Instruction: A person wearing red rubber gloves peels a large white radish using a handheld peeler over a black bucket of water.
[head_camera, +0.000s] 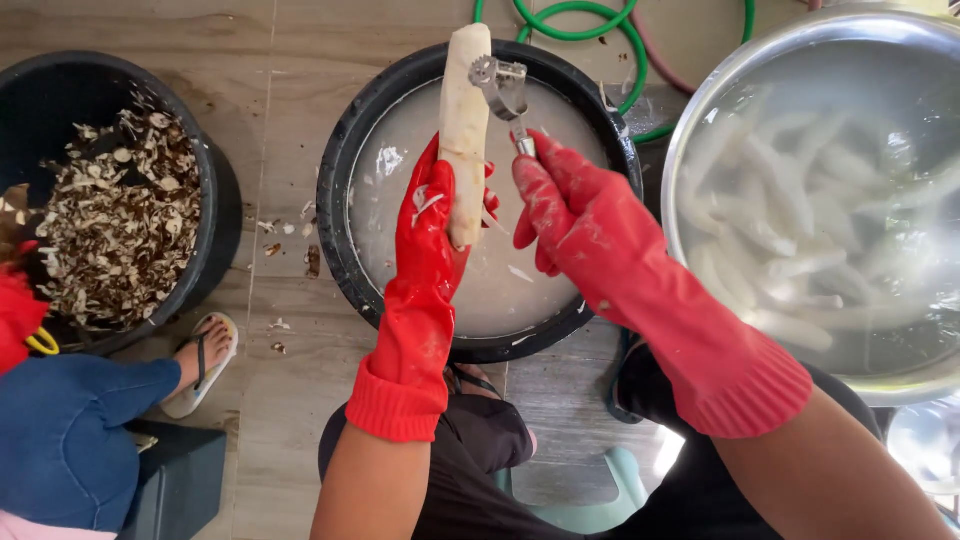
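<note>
- Head view, surroundings: black round tub (345, 200) of cloudy whitish water directly under my hands, on a pale tiled floor (290, 80).
- To my right, a large shiny steel basin (700, 110) of water full of pale peeled roots (790, 200); its rim sits just beside the tub.
- To my left, a black bucket (215, 200) heaped with brown and white peel scraps (120, 220); a few scraps lie on the floor between bucket and tub.
- Green hose coils (580, 25) on the floor past the tub's far rim.
- Another person at lower left: blue-clad knee (70, 430), foot in a pale sandal (205, 360) near the bucket.
- Nothing stands between my hands and the tub.
- Long pale peeled root (465, 120): long axis runs near upright in the picture, far end pointing away from me, past the tub's far rim, near end toward me.
- My left hand (435, 225), in a red rubber glove, is wrapped around the root's near end, held above the water.
- My right hand (570, 205), red-gloved too, is closed on the handle of a metal peeler (500, 85); its head lies against the right side of the root's far part.
- Right hand just beside the root, to its right.
</note>
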